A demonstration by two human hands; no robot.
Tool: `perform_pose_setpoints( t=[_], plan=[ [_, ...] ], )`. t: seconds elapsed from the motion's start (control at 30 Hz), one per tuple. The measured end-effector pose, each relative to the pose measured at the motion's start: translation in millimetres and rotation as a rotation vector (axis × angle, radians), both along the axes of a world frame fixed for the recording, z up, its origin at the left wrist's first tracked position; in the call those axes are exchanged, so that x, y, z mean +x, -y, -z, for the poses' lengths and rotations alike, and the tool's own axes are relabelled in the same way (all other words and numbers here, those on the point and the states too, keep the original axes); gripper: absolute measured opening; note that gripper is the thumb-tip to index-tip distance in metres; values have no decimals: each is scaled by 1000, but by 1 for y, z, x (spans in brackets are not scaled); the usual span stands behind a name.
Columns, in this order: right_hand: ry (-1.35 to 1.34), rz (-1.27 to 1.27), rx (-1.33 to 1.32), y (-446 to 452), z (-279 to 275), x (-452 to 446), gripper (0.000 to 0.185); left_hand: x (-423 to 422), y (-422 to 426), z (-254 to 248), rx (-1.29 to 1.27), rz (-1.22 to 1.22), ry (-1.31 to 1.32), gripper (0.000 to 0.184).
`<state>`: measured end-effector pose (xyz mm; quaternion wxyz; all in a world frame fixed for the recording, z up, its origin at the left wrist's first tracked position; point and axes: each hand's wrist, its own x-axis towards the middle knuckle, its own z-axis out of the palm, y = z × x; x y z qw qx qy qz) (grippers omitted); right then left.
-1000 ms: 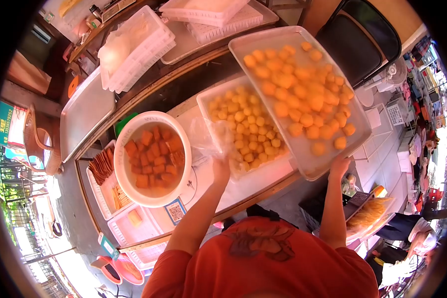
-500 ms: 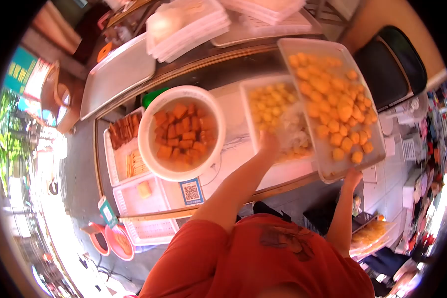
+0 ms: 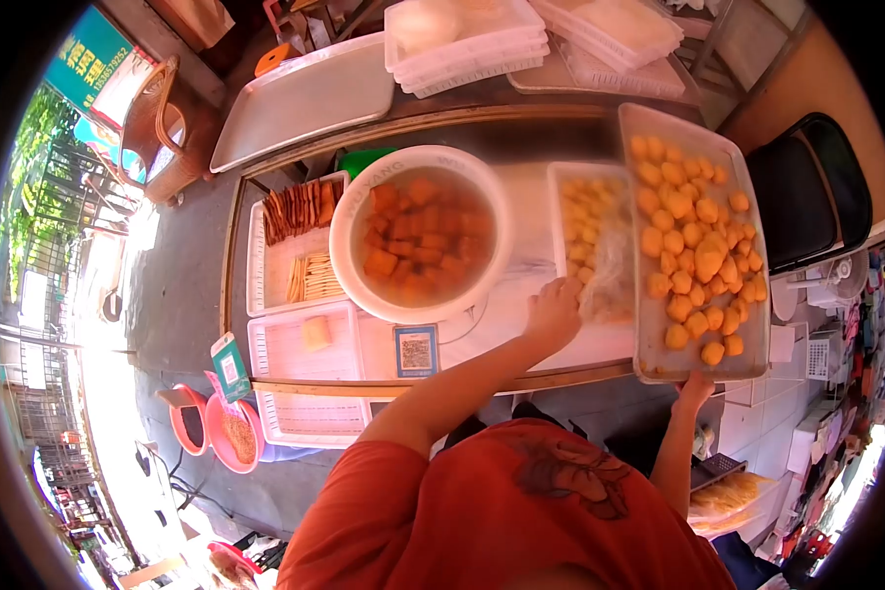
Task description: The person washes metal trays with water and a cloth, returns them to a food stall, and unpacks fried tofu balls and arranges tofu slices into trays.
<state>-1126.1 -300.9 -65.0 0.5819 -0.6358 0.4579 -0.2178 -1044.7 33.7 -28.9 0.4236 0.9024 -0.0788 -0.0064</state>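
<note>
My right hand [image 3: 696, 389] grips the near edge of a large metal tray [image 3: 649, 366], which is tilted and loaded with round orange-yellow balls [image 3: 696, 236]. The far end of this tray reaches the table's back rail. My left hand [image 3: 555, 315] is palm down at the near left corner of a white tray [image 3: 558, 211], its fingers loosely bent and nothing visible in them. Inside that white tray are yellow balls [image 3: 585, 211] and a clear plastic bag [image 3: 612, 270]. The metal tray hides its right side.
A big white basin [image 3: 340, 236] of orange-brown cubes in liquid stands left of my left hand. Beyond it are trays of brown strips [image 3: 300, 208] and pale sticks [image 3: 315, 277]. A QR-code card [image 3: 417, 351] lies near the front rail. A black chair [image 3: 796, 192] stands right.
My left hand has drawn back from over the white tray toward its near left corner. My right hand still holds the metal tray. The view has shifted, moving the table contents rightward.
</note>
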Motion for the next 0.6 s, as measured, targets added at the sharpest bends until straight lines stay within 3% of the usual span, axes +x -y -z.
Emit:
perform_pose_setpoints(
  t=[0.07, 0.2, 0.27, 0.47, 0.53, 0.6],
  plan=[
    [-18, -46, 18, -3, 0, -2, 27, -31, -42, 11, -37, -39, 180, 43],
    [-77, -132, 21, -14, 0, -9, 27, -92, -136, -10, -155, -209, 256, 32],
    [-39, -147, 73, -18, -4, -11, 30, -123, -175, -9, -34, -375, 287, 29],
    [28, 55, 243, -26, -20, -6, 46, -182, -254, -14, -79, -693, 174, 25],
    [-79, 195, -19, -28, -24, -3, 51, -196, -272, -13, -34, -700, 182, 21],
    [-178, 297, -444, -32, -25, 0, 54, -206, -288, -8, -10, -693, 210, 17]
  ],
)
